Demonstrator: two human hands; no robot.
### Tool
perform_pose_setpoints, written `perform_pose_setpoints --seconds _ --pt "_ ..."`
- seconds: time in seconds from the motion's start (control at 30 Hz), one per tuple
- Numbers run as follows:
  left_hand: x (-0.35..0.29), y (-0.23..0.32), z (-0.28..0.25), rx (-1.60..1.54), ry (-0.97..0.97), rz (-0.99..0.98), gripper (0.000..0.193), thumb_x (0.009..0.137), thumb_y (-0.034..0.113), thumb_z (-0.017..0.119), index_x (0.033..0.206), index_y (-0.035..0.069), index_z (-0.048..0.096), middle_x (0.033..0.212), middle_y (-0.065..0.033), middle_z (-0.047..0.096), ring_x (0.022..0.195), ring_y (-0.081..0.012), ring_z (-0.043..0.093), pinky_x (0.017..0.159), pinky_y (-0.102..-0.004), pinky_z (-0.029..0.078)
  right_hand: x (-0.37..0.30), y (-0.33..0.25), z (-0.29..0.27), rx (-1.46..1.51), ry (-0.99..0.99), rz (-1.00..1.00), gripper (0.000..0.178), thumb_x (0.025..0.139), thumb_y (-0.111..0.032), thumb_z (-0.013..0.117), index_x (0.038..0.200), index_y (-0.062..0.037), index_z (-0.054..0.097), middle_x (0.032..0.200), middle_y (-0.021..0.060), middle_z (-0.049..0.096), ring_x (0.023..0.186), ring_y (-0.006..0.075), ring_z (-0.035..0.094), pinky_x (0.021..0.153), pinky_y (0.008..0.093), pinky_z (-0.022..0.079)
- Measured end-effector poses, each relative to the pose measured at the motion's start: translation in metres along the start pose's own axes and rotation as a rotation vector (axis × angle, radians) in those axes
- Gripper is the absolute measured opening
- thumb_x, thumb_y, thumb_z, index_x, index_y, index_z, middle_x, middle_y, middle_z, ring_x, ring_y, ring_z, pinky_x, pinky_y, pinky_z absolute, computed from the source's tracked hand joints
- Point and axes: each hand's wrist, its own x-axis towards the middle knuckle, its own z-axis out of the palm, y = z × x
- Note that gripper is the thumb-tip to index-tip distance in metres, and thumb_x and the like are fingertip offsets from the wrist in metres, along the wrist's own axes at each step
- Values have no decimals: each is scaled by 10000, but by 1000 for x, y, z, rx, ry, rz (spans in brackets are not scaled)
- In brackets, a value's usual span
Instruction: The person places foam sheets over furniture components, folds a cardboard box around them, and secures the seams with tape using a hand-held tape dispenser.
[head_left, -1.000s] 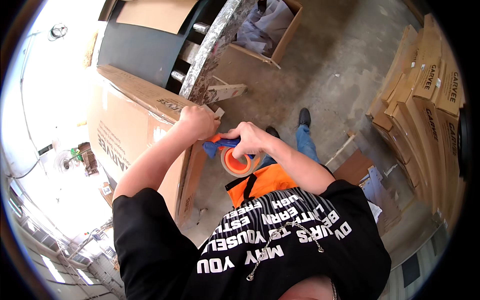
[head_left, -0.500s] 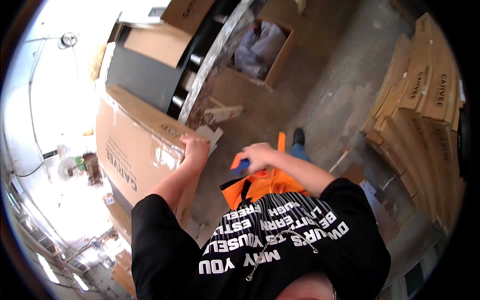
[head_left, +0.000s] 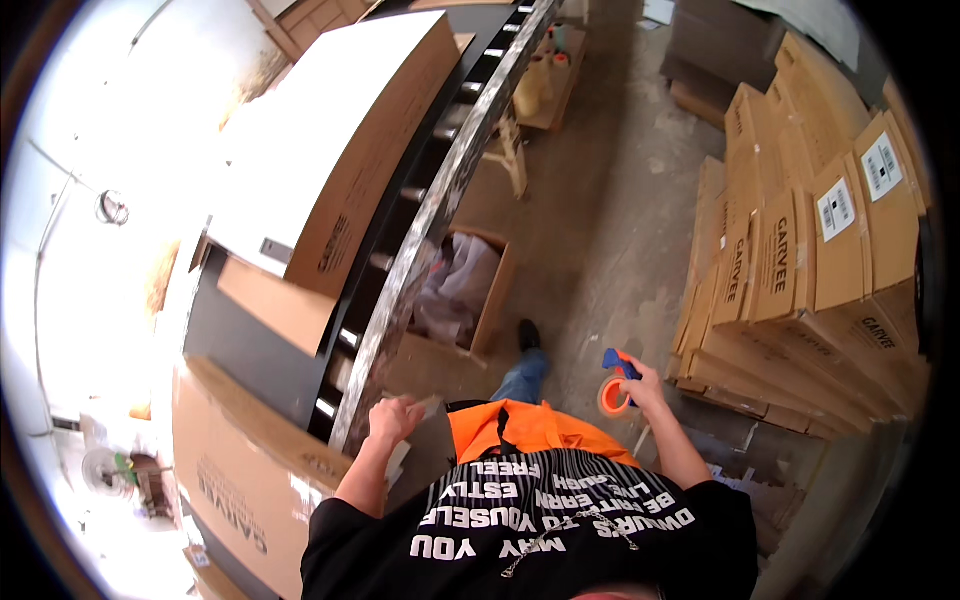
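Note:
My right hand point(head_left: 645, 388) grips a blue and orange tape dispenser point(head_left: 622, 366), its orange roll point(head_left: 612, 397) hanging below the fingers. It is out to my right, above the concrete floor and short of the stacked cartons. My left hand point(head_left: 394, 418) has its fingers curled in, and nothing shows in them. It hovers beside the metal rail of the roller conveyor point(head_left: 400, 250), apart from the large brown carton point(head_left: 240, 480) at the lower left. Clear tape shines on that carton's near end. An orange apron point(head_left: 540, 425) hangs at my waist.
Farther up the conveyor lies a long carton point(head_left: 345, 220) with a white top. Under the rail sits an open box point(head_left: 495, 300) of grey plastic. Brown cartons point(head_left: 790, 260) are stacked along the right. A concrete floor point(head_left: 590, 200) runs between them and the conveyor.
My left hand has come off the large carton's edge. My right hand has swung out to the right with the tape dispenser. The view has shifted, showing more of the conveyor and stacked cartons.

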Motion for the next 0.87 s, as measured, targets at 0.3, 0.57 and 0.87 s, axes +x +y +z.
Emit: perform_pose_setpoints --seconds 0.3,0.57,0.87 --pt "221 74 -220 -96 1105 512 396 765 204 749 1116 45 659 1380 -150 536 1296 -341 487 1093 -427 392 138 -110 30 441 150 -164 594 679 -2 569 1272 11 552 1004 69 625 784 152 596 695 279 497" --pt "318 68 -255 91 831 -17 987 734 403 782 1501 40 277 1473 -216 361 1225 -399 437 1075 -500 320 263 -235 33 631 -59 -73 496 748 -145 543 1231 -29 557 1107 109 619 993 266 623 863 422 519" --pt "337 79 -231 -62 1014 -175 910 750 431 773 1489 118 345 1287 -138 482 1062 -257 492 968 -433 371 477 -385 65 613 -245 -38 524 846 -360 519 1279 -67 532 1201 126 598 1103 305 587 895 475 486"
